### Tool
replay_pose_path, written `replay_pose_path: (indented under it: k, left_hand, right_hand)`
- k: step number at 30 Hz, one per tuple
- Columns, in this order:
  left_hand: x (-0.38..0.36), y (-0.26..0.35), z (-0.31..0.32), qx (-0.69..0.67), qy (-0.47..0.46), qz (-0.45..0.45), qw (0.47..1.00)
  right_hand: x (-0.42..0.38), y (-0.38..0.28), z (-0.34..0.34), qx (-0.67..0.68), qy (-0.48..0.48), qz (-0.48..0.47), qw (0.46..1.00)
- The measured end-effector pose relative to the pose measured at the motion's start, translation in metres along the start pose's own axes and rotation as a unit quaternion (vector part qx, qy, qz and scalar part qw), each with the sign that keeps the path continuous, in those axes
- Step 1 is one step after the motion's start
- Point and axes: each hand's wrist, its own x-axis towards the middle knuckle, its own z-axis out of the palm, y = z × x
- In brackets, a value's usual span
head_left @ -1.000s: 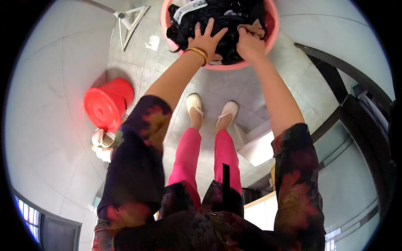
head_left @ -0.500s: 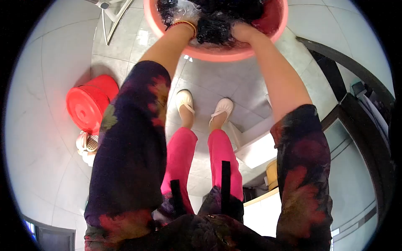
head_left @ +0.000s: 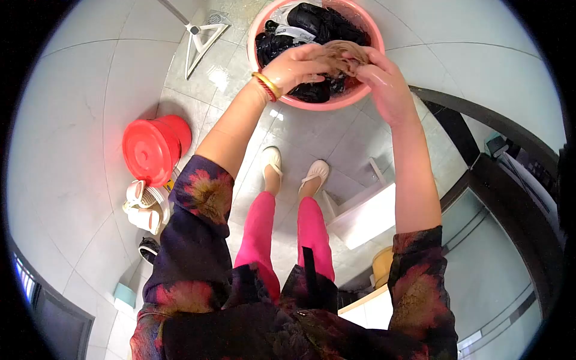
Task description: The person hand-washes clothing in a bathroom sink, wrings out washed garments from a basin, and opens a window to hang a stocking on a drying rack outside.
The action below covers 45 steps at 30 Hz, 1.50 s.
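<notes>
Above a pink basin (head_left: 255, 45) on the tiled floor, both hands hold a wet brown cloth (head_left: 341, 55). My left hand (head_left: 297, 67), with a red and gold bracelet at its wrist, has its fingers curled on the cloth's left end. On the cloth's right end, my right hand (head_left: 384, 81) is closed, its fingers partly wrapped round it. Dark wet clothes (head_left: 318, 23) lie in the basin below, with a white strip (head_left: 295, 33) among them. Part of the basin's contents is hidden behind the hands and cloth.
A red lidded bucket (head_left: 150, 151) stands on the left, with pale shoes (head_left: 144, 207) beside it. A white metal stand (head_left: 201, 45) is at the upper left. Right of my feet is a white stool (head_left: 366, 216); a dark-framed glass door (head_left: 492, 264) is further right.
Both hands have come up out of the dark clothes in the basin and now hold the brown cloth above it. The view has shifted, showing more of the basin.
</notes>
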Motion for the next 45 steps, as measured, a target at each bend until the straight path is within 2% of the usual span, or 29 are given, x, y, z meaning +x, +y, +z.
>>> replay_pose_path:
  k: [3,4,6,7,8,9,11,13,15,16,17,19,20,21,23,24,25,26,27,29,30,31,33,34,37,39,40,42,45]
  left_hand:
    - [0.001,-0.005,0.0,0.0,0.116,0.089,0.989]
    - [0.006,-0.008,0.007,0.076,0.179,0.09,0.977]
    - [0.013,-0.01,0.026,0.238,0.156,0.071,0.956]
    - [0.014,-0.016,0.041,0.308,0.148,0.064,0.938]
    - [0.017,-0.022,0.053,0.473,0.145,0.11,0.862]
    - [0.019,-0.029,0.065,0.621,0.136,0.152,0.756]
    - [0.016,-0.04,0.106,0.733,0.263,0.213,0.59]
    - [0.016,-0.041,0.107,0.768,0.272,0.167,0.555]
    - [0.034,-0.033,0.069,0.728,0.165,0.02,0.665]
    - [0.043,-0.03,0.051,0.635,0.224,-0.033,0.739]
    - [0.045,-0.036,0.052,0.656,0.265,0.041,0.706]
    - [0.046,-0.054,0.06,0.741,0.261,0.11,0.609]
    - [0.05,-0.074,0.067,0.727,0.247,0.09,0.634]
    - [0.034,-0.074,0.095,0.78,0.295,0.188,0.518]
    - [0.044,-0.083,0.082,0.772,0.236,0.077,0.585]
    - [0.043,-0.089,0.06,0.745,0.231,0.105,0.617]
    - [0.039,-0.09,0.027,0.716,0.224,0.14,0.646]
    - [0.041,-0.09,0.0,0.717,0.242,0.055,0.651]
    - [0.037,-0.093,-0.02,0.715,0.255,-0.037,0.65]
    - [0.012,-0.071,-0.014,0.702,0.346,0.082,0.617]
    - [0.007,-0.079,-0.02,0.711,0.307,0.031,0.631]
    - [0.006,-0.093,-0.026,0.747,0.253,0.029,0.614]
    - [0.014,-0.111,-0.032,0.802,0.165,-0.08,0.568]
    - [0.023,-0.116,-0.043,0.809,0.158,-0.091,0.559]
    - [0.056,-0.11,-0.062,0.782,0.149,-0.2,0.571]
    - [0.078,-0.122,-0.086,0.745,0.146,-0.233,0.608]
    - [0.09,-0.135,-0.101,0.811,0.13,-0.206,0.532]
    - [0.109,-0.149,-0.129,0.648,0.244,-0.306,0.654]
    - [0.114,-0.177,-0.161,0.736,0.197,-0.262,0.593]
  right_hand:
    - [-0.006,0.015,-0.004,0.112,0.107,0.116,0.981]
    - [-0.007,0.028,-0.002,0.189,0.084,0.132,0.97]
    - [-0.001,0.047,0.011,0.342,0.035,0.158,0.926]
    - [0.004,0.052,0.021,0.37,0.092,0.173,0.908]
    - [0.009,0.065,0.017,0.419,0.07,0.162,0.891]
    - [0.02,0.093,0.007,0.467,0.049,0.151,0.87]
    - [0.024,0.097,-0.002,0.472,0.065,0.171,0.863]
    - [0.034,0.122,-0.011,0.586,-0.162,0.039,0.793]
    - [0.02,0.108,0.021,0.492,0.156,0.086,0.852]
    - [0.012,0.073,0.041,0.429,0.257,0.181,0.847]
    - [0.017,0.075,0.035,0.43,0.223,0.142,0.863]
    - [0.017,0.092,0.027,0.448,0.157,0.074,0.877]
    - [0.026,0.153,-0.009,0.531,-0.063,0.024,0.845]
    - [0.023,0.146,-0.016,0.518,-0.057,0.044,0.852]
    - [0.02,0.137,-0.028,0.49,-0.064,0.095,0.864]
    - [0.019,0.122,-0.008,0.432,0.1,0.119,0.888]
    - [0.018,0.101,0.011,0.358,0.263,0.13,0.887]
    - [0.015,0.093,0.006,0.276,0.297,0.125,0.905]
    - [0.02,0.097,-0.01,0.178,0.276,0.093,0.94]
    - [0.04,0.108,-0.041,-0.014,0.217,0.028,0.976]
    - [0.048,0.107,-0.043,-0.16,0.236,0.011,0.958]
    - [0.054,0.12,-0.047,-0.297,0.186,0.0,0.937]
    - [0.069,0.151,-0.059,-0.55,0.075,-0.022,0.831]
    - [0.072,0.165,-0.062,-0.601,-0.006,-0.006,0.799]
    - [0.086,0.194,-0.057,-0.703,-0.002,0.023,0.71]
    - [0.099,0.202,-0.064,-0.719,-0.056,0.075,0.689]
    - [0.109,0.207,-0.067,-0.723,-0.081,0.106,0.677]
    - [0.123,0.212,-0.071,-0.738,-0.129,0.125,0.651]
    - [0.13,0.252,-0.087,-0.641,-0.054,0.14,0.753]
